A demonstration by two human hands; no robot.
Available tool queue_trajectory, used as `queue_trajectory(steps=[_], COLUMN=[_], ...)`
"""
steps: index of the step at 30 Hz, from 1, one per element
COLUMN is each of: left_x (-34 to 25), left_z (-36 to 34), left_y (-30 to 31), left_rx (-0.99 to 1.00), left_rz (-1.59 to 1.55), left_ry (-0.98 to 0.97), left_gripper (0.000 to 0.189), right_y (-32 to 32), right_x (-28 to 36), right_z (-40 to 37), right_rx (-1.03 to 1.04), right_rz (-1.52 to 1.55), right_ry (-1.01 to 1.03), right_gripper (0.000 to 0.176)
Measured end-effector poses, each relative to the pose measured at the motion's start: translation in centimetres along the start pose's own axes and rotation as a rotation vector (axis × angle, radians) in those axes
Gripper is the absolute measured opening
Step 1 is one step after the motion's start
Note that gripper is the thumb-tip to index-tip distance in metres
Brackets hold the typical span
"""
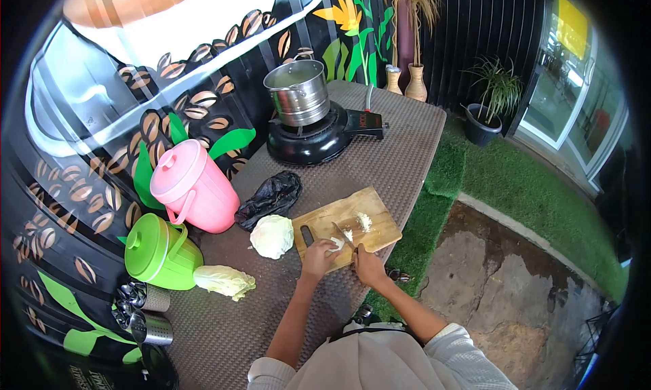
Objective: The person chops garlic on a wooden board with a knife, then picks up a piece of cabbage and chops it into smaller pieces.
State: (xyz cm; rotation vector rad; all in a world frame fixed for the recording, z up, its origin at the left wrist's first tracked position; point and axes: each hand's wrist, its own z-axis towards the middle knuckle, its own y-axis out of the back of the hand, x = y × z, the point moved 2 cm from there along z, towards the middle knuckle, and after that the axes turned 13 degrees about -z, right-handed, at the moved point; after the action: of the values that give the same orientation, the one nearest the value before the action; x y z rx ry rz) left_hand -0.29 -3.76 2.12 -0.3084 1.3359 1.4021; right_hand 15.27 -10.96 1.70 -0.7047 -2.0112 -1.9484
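A wooden cutting board (325, 211) lies at an angle near the table's right edge. My right hand (369, 266) is closed around the handle of a knife (344, 235), whose blade points away from me over the board. Beside it my left hand (319, 258) grips a white vegetable piece (337, 244) against the board, close to the blade; its exact kind is too small to tell. Finely chopped white bits (365, 222) form a small heap farther up, with more bits along the blade. The board's dark handle slot (307, 236) shows left of my fingers.
A round cabbage (272, 237), a napa cabbage (225, 281) and a black plastic bag (270, 199) lie left of the board. Pink (196, 190) and green (163, 254) lidded pails stand by the wall, near metal utensil holders (152, 327). Behind, a steel pot (296, 95) sits on a black stove (308, 143).
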Motion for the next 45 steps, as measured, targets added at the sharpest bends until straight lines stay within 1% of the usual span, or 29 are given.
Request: queue_trajectory(steps=[3,5,7,9,10,12,15,17,18,20,21,23,24,26,27,29,30,32,33,35,36,38,40,42,44,45], left_x=[0.3,0.5,0.3,0.3,0.4,1.0,2.0,2.2,2.2,2.0,2.1,2.0,1.9,1.8,1.6,1.3,1.2,1.1,1.2,1.1,1.1,1.4,1.5,1.8,2.0,2.0], left_z=[0.3,0.5,0.7,0.6,0.5,0.2,0.1,0.1,0.1,0.1,0.2,0.1,0.2,0.2,0.3,0.4,0.3,0.3,0.3,0.2,0.3,0.2,0.4,0.2,0.1,0.2], left_y=[-0.6,-0.7,-0.7,-0.8,-1.1,-1.7,-2.3,-2.2,-2.1,-2.1,-2.0,-2.0,-2.0,-1.9,-1.7,-1.5,-1.7,-1.8,-1.8,-1.8,-1.8,-1.7,-1.8,-1.9,-2.1,-2.1], left_rx=[-0.051,-0.055,-0.064,-0.139,-0.137,-0.22,-0.249,-0.243,-0.235,-0.221,-0.205,-0.215,-0.224,-0.223,-0.22,-0.227,-0.231,-0.237,-0.248,-0.249,-0.25,-0.244,-0.237,-0.252,-0.248,-0.255], left_rz=[-0.043,-0.065,-0.085,-0.167,-0.169,-0.166,-0.127,-0.115,-0.1,-0.139,-0.177,-0.188,-0.2,-0.209,-0.219,-0.223,-0.227,-0.241,-0.251,-0.256,-0.263,-0.241,-0.219,-0.216,-0.227,-0.241], left_ry=[0.016,0.019,0.02,0.01,0.01,0.046,0.047,0.045,0.039,0.066,0.091,0.089,0.085,0.082,0.076,0.098,0.12,0.11,0.101,0.106,0.11,0.092,0.072,0.098,0.09,0.082], left_gripper=[0.012,0.012,0.011,0.013,0.013,0.014,0.014,0.013,0.013,0.012,0.013,0.013,0.013,0.012,0.011,0.011,0.011,0.011,0.012,0.011,0.012,0.012,0.012,0.012,0.012,0.012], right_y=[0.8,1.6,1.4,1.3,1.2,0.7,0.3,1.1,1.0,1.0,1.0,0.5,-0.1,-1.1,-1.1,-1.4,-1.3,-1.2,-0.6,1.0,0.5,-1.4,-1.4,-1.2,-0.4,-0.3], right_x=[0.1,0.6,0.7,1.2,1.5,1.6,1.8,2.4,2.5,2.8,3.0,3.1,3.1,2.8,3.2,3.5,3.2,3.0,3.0,3.2,3.2,2.6,2.9,2.8,2.6,2.6], right_z=[0.4,0.7,1.1,1.2,1.1,1.0,1.1,1.1,1.2,1.4,1.4,0.7,0.3,-0.2,0.1,0.8,1.3,2.5,2.1,1.1,0.9,0.1,0.5,1.0,1.5,1.2], right_rx=[0.02,0.081,0.072,0.063,0.059,0.056,0.028,0.093,0.095,0.102,0.102,0.079,0.08,-0.076,-0.075,0.053,0.055,0.054,0.053,0.073,0.07,0.08,0.081,0.087,0.148,0.144], right_rz=[-0.038,-0.117,-0.139,-0.161,-0.159,-0.159,-0.192,-0.303,-0.305,-0.379,-0.38,-0.397,-0.398,-0.352,-0.352,-0.286,-0.287,-0.27,-0.269,-0.265,-0.265,-0.239,-0.223,-0.199,-0.173,-0.169], right_ry=[0.026,0.052,0.055,0.061,0.045,0.027,0.048,0.122,0.121,0.169,0.17,0.085,0.085,-0.01,-0.009,-0.055,-0.061,0.027,0.026,0.106,0.105,-0.069,-0.077,-0.085,-0.027,-0.03], right_gripper=[0.024,0.024,0.023,0.023,0.024,0.025,0.023,0.028,0.028,0.037,0.037,0.033,0.033,0.029,0.029,0.026,0.026,0.025,0.025,0.026,0.026,0.029,0.03,0.031,0.031,0.031])
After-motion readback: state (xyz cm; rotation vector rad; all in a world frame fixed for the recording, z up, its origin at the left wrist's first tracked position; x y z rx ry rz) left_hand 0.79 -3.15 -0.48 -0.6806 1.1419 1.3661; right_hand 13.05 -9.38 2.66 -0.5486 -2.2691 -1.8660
